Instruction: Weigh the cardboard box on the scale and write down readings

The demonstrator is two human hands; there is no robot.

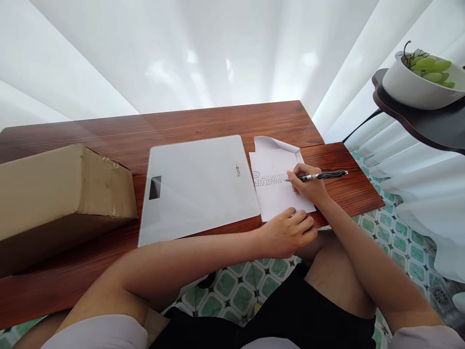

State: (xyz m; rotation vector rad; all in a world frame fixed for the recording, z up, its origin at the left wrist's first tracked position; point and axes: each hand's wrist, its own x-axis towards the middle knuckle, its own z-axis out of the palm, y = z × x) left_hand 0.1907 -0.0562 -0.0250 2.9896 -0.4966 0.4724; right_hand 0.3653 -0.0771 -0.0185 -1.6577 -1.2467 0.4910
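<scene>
My right hand [307, 183] is closed around a black pen [329, 175], its tip on the sheet of paper [274, 198]. Rows of small handwritten marks and a circled note run across the middle of this white sheet. The page's top edge is curled over. At the near edge of the paper my left hand [288, 232] rests with its fingers curled under; whatever lies beneath them is hidden. Left of the paper a flat white scale [199, 186] with a small dark display lies on the wooden table [203, 120].
A cardboard box [105, 189] stands on the table's left side. At the upper right, a white bowl [417, 89] of green grapes [430, 68] sits on a dark wavy-edged stand [428, 121]. White curtains [218, 58] hang behind the table. Green patterned tiles [236, 291] cover the floor.
</scene>
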